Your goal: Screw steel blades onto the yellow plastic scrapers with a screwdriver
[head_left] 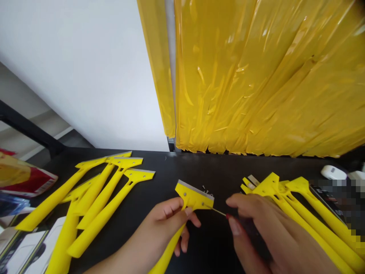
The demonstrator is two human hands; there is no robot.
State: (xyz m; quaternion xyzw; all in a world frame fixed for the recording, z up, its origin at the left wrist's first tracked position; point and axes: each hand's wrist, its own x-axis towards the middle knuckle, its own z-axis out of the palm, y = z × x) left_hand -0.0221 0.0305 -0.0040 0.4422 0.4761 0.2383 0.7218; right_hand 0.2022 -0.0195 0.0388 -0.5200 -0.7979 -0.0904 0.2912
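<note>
Nearest the camera, grasping a slim screwdriver (pixel 219 212) with the right hand (pixel 265 228), thumb against the red part, most of the handle hidden. Backed by wrinkled yellow film (pixel 270 76), then a white panel (pixel 85 68), both rising behind a black table (pixel 159 171). Flanked on the left by 5 yellow scrapers (pixel 99 218) edged with metal, on the right by at least 3 bare-headed scrapers (pixel 313 222), apparently without blades where visible. Pinching the neck of the held scraper (pixel 194 199) with the left hand (pixel 164 224), between both groups, thumb on top. Set along its head, a metal blade (pixel 196 190). Probably tightening, though possibly loosening, the right-end screw (pixel 203 204) of 2, judging by the driver tip on it. Calling next, it seems, for pressing the tip squarely into the screw, turning in line with it, and bracing the head against twisting. Scattered just beyond the blade, smallest of all: a few loose screws (pixel 207 191).
</note>
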